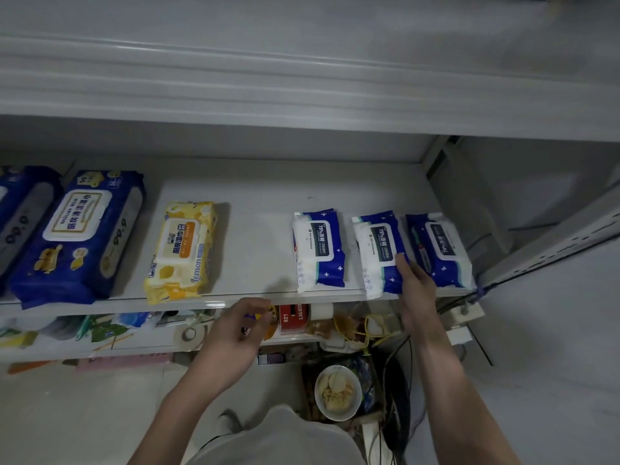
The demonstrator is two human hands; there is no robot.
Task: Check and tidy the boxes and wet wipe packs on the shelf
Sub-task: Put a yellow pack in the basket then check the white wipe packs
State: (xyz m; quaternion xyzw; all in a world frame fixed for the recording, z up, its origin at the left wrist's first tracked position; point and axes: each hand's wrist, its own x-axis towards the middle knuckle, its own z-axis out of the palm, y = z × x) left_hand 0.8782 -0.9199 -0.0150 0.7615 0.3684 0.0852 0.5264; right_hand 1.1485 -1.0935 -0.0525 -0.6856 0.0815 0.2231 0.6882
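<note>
Nearest, below the shelves, a white bowl [338,392] of pale food sits among dark cables.

Above it the left hand [241,327] hangs in front of the lower shelf [144,345], just under the front edge of the main shelf [261,229]. Its fingers are loosely curled and it holds nothing. It touches none of the packs. Behind its fingertips on the lower shelf stands a red box [292,317], and to its left lies a roll of tape [189,333].

The right hand [416,286] reaches over the front edge near the shelf's right end. It lies where the middle small pack [377,253] meets the right small pack [439,246], and its foremost fingertip rests on the near right part of the middle pack. I cannot tell whether it grips that pack or only presses on it.

The middle pack sticks out a little over the front edge. The left small pack [318,250] lies apart from it and well apart from either hand. All three are blue and white and lie flat with their labels up.

Farther left, beyond a bare stretch of shelf, a yellow lemon pack [183,250] lies at the front edge. Next comes a large blue pack [77,236], which also overhangs the edge. A second large blue pack [16,216] is cut off by the frame.

Behind the packs the shelf runs bare to its back wall, and the upper shelf [302,105] hangs above.
</note>
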